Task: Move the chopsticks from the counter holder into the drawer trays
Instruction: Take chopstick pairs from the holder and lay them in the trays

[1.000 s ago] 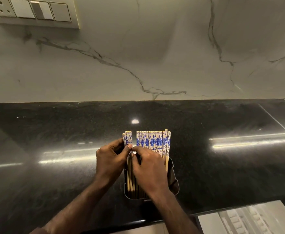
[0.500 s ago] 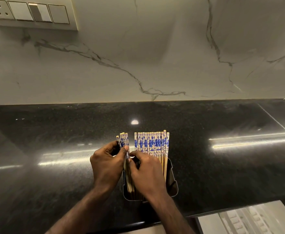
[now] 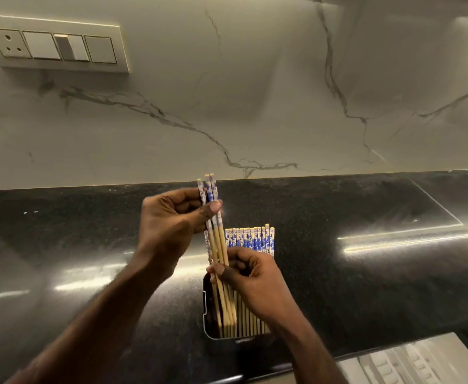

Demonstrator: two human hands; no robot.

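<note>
Holder [image 3: 208,314] chopsticks [image 3: 251,239] beside L-hand [image 3: 172,225] bundle [image 3: 213,217].

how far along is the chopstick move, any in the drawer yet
Done: none visibly moved; the drawer trays at lower right show no chopsticks. In hand: the left hand pinches a few chopsticks lifted from the holder, right hand steadying them. Left: the row of chopsticks standing in the holder.
</note>
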